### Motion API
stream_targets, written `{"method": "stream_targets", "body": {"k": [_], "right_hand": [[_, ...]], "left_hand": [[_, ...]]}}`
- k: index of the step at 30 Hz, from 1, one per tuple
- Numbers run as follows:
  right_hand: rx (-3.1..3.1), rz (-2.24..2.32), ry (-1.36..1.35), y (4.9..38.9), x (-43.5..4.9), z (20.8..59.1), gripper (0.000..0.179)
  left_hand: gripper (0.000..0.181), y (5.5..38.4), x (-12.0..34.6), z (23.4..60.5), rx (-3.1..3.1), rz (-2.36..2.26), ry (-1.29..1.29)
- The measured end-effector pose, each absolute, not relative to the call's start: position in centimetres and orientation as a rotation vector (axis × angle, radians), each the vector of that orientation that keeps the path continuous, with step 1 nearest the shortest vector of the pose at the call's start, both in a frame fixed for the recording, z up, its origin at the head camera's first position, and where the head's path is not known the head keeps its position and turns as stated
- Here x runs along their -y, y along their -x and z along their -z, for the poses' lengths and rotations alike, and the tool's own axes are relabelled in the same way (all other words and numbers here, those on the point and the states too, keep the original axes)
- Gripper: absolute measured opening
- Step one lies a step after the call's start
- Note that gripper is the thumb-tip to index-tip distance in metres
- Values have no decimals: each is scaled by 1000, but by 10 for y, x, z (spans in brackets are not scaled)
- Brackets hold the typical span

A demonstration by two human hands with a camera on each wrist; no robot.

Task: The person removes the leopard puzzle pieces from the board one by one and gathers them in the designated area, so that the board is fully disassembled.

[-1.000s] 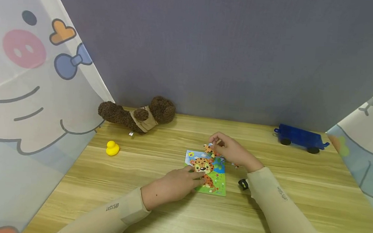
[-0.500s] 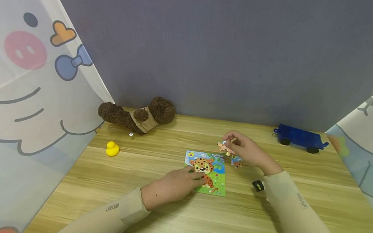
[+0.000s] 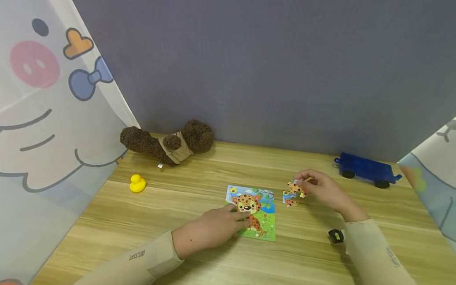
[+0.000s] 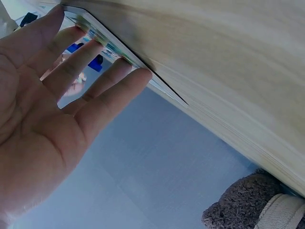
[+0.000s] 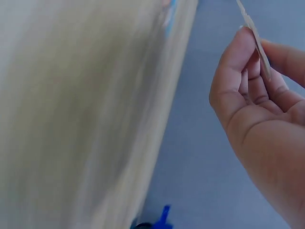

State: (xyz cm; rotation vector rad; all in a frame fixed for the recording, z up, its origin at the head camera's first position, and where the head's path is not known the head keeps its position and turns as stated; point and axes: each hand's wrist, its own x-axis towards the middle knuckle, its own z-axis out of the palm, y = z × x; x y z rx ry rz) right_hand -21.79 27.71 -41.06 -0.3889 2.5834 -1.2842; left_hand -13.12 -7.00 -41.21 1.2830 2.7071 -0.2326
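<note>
A leopard picture puzzle board [image 3: 265,224] lies flat on the wooden table. My left hand [image 3: 216,226] rests on its left side with fingers stretched out, covering part of the leopard; the left wrist view shows the fingertips [image 4: 143,76] against the board's edge. To the right of the board, my right hand [image 3: 323,192] pinches a spotted puzzle piece [image 3: 297,188] between thumb and fingers. Seen edge-on in the right wrist view, that thin piece [image 5: 257,45] is raised off the table. Another puzzle piece [image 3: 289,199], blue and orange, lies just below it beside the board.
A brown teddy bear [image 3: 172,142] lies at the back left, with a yellow rubber duck [image 3: 137,184] in front of it. At the back right stands a blue toy wagon [image 3: 367,168]. A grey partition [image 3: 256,74] rises behind the table.
My right hand has carried the puzzle piece from above the board's top edge rightward, away from the board, uncovering the piece on the table. My left hand stays put.
</note>
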Motion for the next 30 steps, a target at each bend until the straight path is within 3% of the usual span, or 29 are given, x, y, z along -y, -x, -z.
{"method": "stream_targets", "body": {"k": [10,30], "right_hand": [[-2589,1149,260,216,-301,422,34],[-2601,989,327,222,-300,428,27]], "left_hand": [[52,130,70,411,-2707,223,-1285],[53,130,70,413,-2706,227,-1276]]}}
